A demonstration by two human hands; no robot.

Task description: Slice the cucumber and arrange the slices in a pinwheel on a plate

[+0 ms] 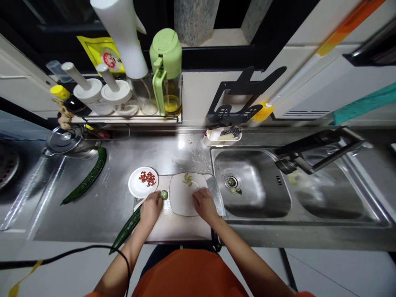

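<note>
My left hand (150, 209) is closed round a long green cucumber (127, 227) that lies on a pale cutting board (179, 229); its cut end (164, 194) points away from me. My right hand (203, 204) rests with curled fingers on the near edge of a square white plate (182, 198), and what it holds, if anything, is hidden. Several thin cucumber slices (187, 179) lie at the plate's far side. A small round white plate (138, 187) with red pieces (147, 178) sits just left of the square plate.
A second whole cucumber (87, 177) lies on the steel counter to the left, near a pot lid (63, 140). A double sink (252, 185) with a dark tap (312, 152) is on the right. A rack of bottles and an oil jug (166, 70) stands at the back.
</note>
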